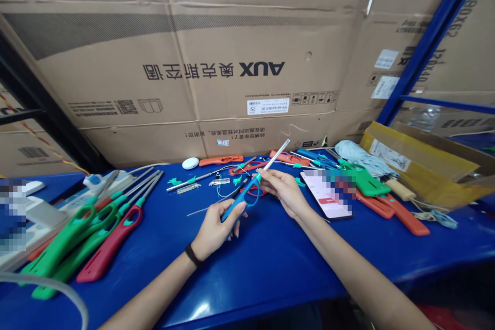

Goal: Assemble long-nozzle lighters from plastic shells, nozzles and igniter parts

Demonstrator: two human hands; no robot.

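Note:
A blue long-neck gas lighter [243, 197] is held at a slant above the middle of the blue table. My left hand [218, 224] is closed round the lower end of its handle. At the base of the metal tube [279, 153], the fingers of my right hand [284, 188] pinch the lighter. Its tube points up and away to the right. Behind the hands lie loose lighter parts: a metal tube [185, 184], a green trigger piece [174, 182], a clear fuel tank [188, 188] and orange handle shells [220, 160].
Several whole lighters [112, 242] lie at the left beside a white power strip [50, 216]. A phone [325, 196] rests right of my hands, near a green handle shell [365, 180] and orange shells [406, 216]. A large cardboard box [216, 36] stands behind the table [240, 289].

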